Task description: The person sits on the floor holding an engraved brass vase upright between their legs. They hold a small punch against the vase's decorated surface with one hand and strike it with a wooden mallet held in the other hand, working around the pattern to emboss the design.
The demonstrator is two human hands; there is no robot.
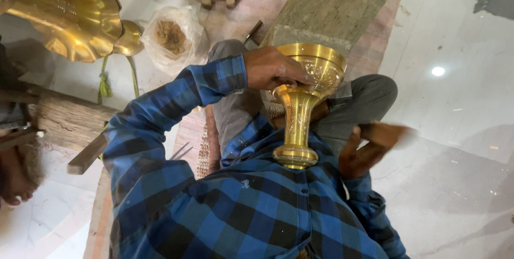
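Well, what takes up most of the view?

Mostly the blue checked shirt [235, 205] and the grey trousers, then a wide wooden plank [332, 2] that slopes over the knees. Off to the left, a big fluted brass piece [69, 13] lies on the pale floor, with a plastic bag [174, 37] of brownish stuff beside it.

And the piece in hand?

A brass goblet [305, 104] lies in the lap, foot against the chest, bowl pointing away towards the plank.

The hands?

The left hand [273, 69] is closed over the rim side of the bowl, fingers curled and pressed to it; whether it also pinches a small tool under there, I cannot tell. The right hand [356, 154] is wrapped around a wooden tool [385, 133], raised just beside the goblet and blurred.

How far along, would you say?

Partway, I'd judge. Fine pattern already shows on the bowl and down the stem, while the ringed foot looks plain. How much of the far side is covered is hidden
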